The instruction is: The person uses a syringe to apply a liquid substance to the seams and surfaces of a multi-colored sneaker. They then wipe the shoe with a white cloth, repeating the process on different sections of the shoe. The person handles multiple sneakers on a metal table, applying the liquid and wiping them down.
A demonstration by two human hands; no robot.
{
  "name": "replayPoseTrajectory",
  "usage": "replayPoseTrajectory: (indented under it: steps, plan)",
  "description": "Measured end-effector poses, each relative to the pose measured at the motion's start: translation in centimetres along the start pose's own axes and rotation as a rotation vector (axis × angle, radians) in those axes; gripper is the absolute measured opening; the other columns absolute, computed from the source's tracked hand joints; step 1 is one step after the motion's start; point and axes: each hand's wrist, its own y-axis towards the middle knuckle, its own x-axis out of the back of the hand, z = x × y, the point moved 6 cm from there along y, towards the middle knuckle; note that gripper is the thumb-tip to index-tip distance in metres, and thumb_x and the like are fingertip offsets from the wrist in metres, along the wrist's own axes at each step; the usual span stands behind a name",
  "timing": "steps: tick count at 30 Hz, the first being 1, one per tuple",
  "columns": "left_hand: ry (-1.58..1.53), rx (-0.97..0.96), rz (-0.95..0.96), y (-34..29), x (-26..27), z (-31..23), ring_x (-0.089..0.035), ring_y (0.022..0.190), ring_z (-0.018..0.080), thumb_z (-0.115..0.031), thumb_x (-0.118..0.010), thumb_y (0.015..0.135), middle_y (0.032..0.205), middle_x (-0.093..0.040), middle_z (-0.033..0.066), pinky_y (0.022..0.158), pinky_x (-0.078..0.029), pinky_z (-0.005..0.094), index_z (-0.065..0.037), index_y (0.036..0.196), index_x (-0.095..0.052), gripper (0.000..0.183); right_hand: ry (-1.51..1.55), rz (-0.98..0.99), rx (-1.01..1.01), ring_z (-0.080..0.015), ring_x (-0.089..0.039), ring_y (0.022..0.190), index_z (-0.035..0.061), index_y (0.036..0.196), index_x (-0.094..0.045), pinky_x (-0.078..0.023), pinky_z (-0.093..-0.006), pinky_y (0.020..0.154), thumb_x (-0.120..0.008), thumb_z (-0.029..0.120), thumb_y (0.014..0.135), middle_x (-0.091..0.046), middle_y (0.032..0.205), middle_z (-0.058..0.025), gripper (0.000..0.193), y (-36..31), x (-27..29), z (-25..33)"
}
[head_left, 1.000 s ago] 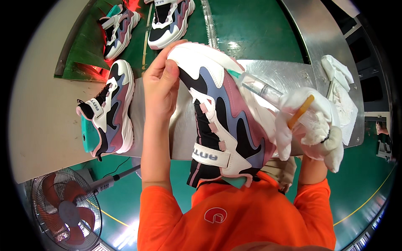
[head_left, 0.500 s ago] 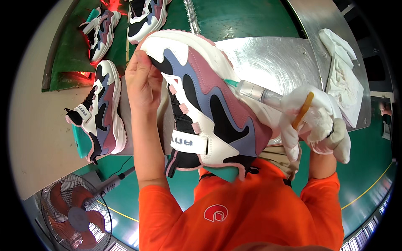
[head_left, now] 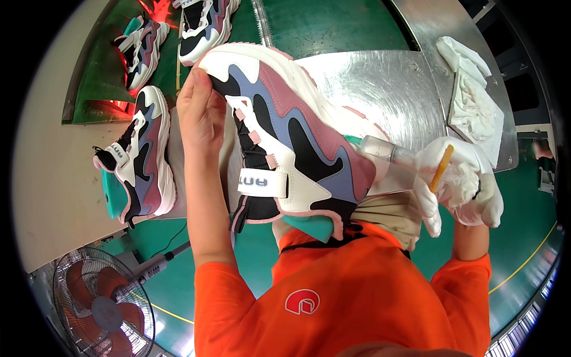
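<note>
My bare left hand (head_left: 203, 113) is closed on the toe of a sneaker (head_left: 306, 143), held up on its side with the sole edge facing away to the right. The upper mixes white, black, mauve and blue-grey, with a white strap and a teal piece in the collar. My right hand (head_left: 461, 178), in a white glove, grips a clear syringe (head_left: 385, 149). Its green tip (head_left: 353, 140) is at the seam between upper and white sole, near the heel. A yellowish flat stick (head_left: 441, 169) and a white wad (head_left: 461, 185) are also in that hand.
A similar sneaker (head_left: 156, 149) lies left of my forearm, and two more rest on the green conveyor belt (head_left: 333, 27) under red light. White cloths (head_left: 476, 101) lie on the metal tabletop (head_left: 386, 83) at right. A fan (head_left: 106, 309) stands lower left.
My right hand has moved slightly right and toward me, carrying the syringe tip along the sole seam from mid-shoe toward the heel. The sneaker's heel has lifted a little.
</note>
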Motion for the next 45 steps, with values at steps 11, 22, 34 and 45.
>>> replayPoseTrajectory:
  steps: [11,22,34,45]
  plan:
    - [0.004,0.082,-0.104,-0.1,1.3,0.3,-0.064,0.105,0.0152,-0.03,-0.058,0.1,0.118,-0.067,0.0073,0.091,-0.048,0.0301,0.0,0.124,-0.059,0.038,-0.079,-0.032,0.086,-0.0312,-0.068,0.065,-0.0253,0.124,-0.04,-0.058,-0.0326,0.049,-0.097,0.033,0.053,-0.062,0.089,-0.0282,0.108,-1.2,-0.2,0.3]
    - [0.058,0.212,-0.28,0.1,4.0,1.8,-0.034,0.057,-0.0022,-0.037,-0.059,0.1,0.068,-0.045,-0.0101,0.05,-0.025,0.0159,-0.009,0.097,-0.062,0.029,0.093,0.058,0.236,-0.0348,-0.067,0.069,-0.0256,0.128,-0.039,-0.054,-0.0337,0.048,-0.094,0.03,0.06,-0.061,0.091,-0.033,0.104,-1.9,2.5,-0.9]
    - [0.156,0.296,-0.193,-0.3,3.1,0.8,-0.069,0.081,0.0159,-0.052,-0.051,0.099,0.097,-0.071,0.008,0.071,-0.057,0.0295,-0.003,0.111,-0.066,0.052,0.321,0.161,0.312,-0.035,-0.068,0.076,-0.0222,0.129,-0.038,-0.056,-0.0348,0.056,-0.094,0.018,0.056,-0.06,0.095,-0.029,0.1,-1.5,3.3,-3.4]
    - [0.191,0.412,-0.393,-1.2,1.4,-0.4,-0.057,0.061,0.0077,-0.047,-0.057,0.094,0.076,-0.062,-0.0032,0.057,-0.045,0.0231,-0.011,0.097,-0.063,0.036,0.372,0.191,0.305,-0.0322,-0.067,0.086,-0.0184,0.135,-0.031,-0.06,-0.038,0.071,-0.094,0.005,0.051,-0.058,0.102,-0.0226,0.108,-1.1,3.3,-5.5]
